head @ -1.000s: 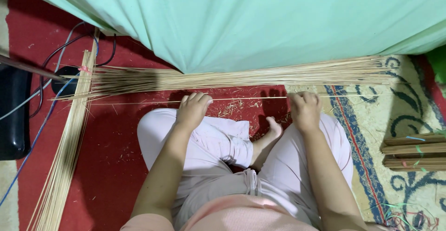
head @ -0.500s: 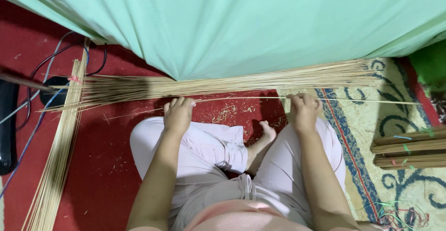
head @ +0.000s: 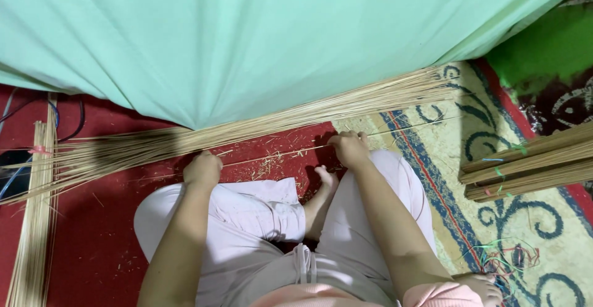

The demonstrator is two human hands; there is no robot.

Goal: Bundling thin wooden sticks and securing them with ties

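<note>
— Red carpet [head: 111, 245] underfoot, mint-green cloth [head: 259, 35] hanging ahead. What's in the hands?

— One thin stick [head: 278, 154], lying crosswise before the knees, its long axis left to right. The left hand [head: 202, 170] is closed on its near end, the right hand [head: 349, 148] pinched farther along.

— And the rest?

— A spread of sticks [head: 247, 129] lies just beyond it, under the cloth; tied bundles [head: 525, 168] sit well right.

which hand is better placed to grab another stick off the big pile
Left, probably. The left hand sits right against the fanned pile of thin sticks. The right hand pinches the single stick lower, clear of the pile.
</note>
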